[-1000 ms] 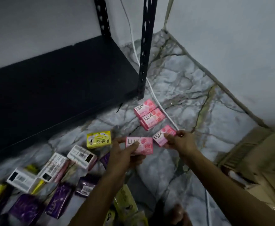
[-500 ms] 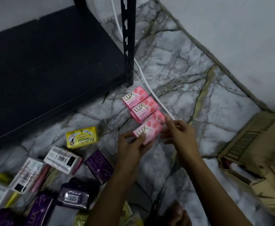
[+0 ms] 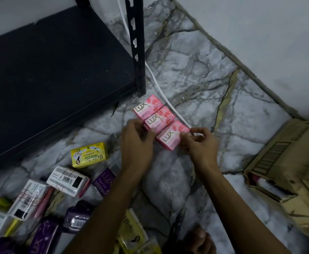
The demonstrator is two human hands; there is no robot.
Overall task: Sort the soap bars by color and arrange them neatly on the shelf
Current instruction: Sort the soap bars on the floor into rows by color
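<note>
Only one view here, a wide-angle cam on the person's head, tilted steeply down and forward at the marble floor point(image 3: 196, 74). It sits close, with both forearms coming in from the bottom edge and the left hand point(image 3: 137, 143) and right hand point(image 3: 199, 145) landing about mid-frame. Straight ahead is the corner where floor meets wall. The black shelf point(image 3: 54, 74) fills the upper left, a cardboard box point(image 3: 287, 162) sits at the right edge, and loose soap bars point(image 3: 89, 154) crowd the lower left. The lens bends lines near the edges.
</note>
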